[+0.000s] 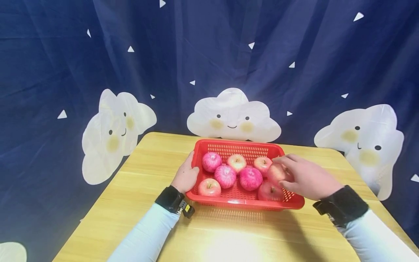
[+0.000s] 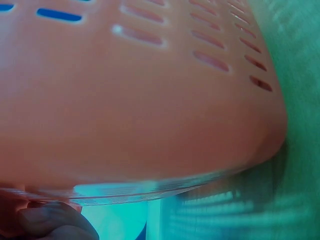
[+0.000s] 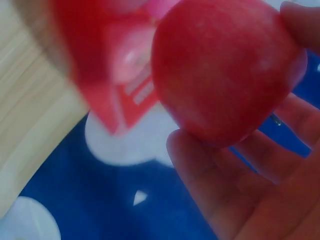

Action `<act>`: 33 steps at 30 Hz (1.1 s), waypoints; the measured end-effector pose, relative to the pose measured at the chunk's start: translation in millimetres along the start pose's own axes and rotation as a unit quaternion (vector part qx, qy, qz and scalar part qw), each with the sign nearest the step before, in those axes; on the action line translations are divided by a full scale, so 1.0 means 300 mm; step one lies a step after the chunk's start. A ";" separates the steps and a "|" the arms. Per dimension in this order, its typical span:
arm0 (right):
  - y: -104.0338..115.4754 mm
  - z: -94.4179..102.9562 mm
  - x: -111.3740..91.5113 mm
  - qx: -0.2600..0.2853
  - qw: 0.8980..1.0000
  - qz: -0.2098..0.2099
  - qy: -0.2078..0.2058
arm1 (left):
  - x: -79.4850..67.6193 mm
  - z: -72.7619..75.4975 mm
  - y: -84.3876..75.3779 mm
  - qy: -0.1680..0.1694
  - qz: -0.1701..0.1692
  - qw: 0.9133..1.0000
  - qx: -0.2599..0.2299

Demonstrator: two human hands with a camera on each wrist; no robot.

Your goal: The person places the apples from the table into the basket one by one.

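A red plastic basket (image 1: 234, 202) on the table holds apples and three streaked magenta red onions (image 1: 251, 178). At its left side my left hand (image 1: 186, 177) grips the rim, thumb on top; only a few fingertips (image 2: 42, 220) show under the basket wall (image 2: 150, 110) in the left wrist view. Over the basket's right end, my right hand (image 1: 306, 177) holds a red-yellow apple (image 1: 277, 174) between thumb and fingers. Seen from the right wrist, that apple (image 3: 225, 70) is pinched at its sides. Below it in the basket lies another apple (image 1: 270, 192), partly covered.
More apples lie in the basket, one at the front left (image 1: 209, 187) and others along the back (image 1: 236, 162). The light wooden table (image 1: 157, 160) reaches back to a dark blue curtain (image 1: 216, 47) with white clouds.
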State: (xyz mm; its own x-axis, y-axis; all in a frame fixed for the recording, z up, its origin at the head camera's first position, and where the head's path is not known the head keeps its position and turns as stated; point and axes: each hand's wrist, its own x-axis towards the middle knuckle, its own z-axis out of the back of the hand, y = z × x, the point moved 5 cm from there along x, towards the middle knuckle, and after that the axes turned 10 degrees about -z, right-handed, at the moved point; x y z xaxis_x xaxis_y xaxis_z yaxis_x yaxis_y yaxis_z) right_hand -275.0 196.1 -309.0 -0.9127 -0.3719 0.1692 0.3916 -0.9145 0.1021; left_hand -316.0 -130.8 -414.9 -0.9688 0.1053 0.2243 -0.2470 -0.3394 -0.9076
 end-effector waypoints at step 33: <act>0.317 -0.221 0.166 -0.034 0.980 0.091 0.176 | -0.002 0.004 0.010 -0.004 -0.001 1.000 -0.022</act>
State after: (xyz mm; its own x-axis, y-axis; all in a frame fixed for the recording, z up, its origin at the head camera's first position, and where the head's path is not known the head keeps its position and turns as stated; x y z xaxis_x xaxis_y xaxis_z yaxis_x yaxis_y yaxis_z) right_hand -291.0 79.9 -355.9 -0.8171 -0.5508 -0.1701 0.5536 -0.8320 0.0346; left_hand -316.1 -133.1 -417.4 -0.9683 0.0991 0.2293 -0.2487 -0.2972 -0.9218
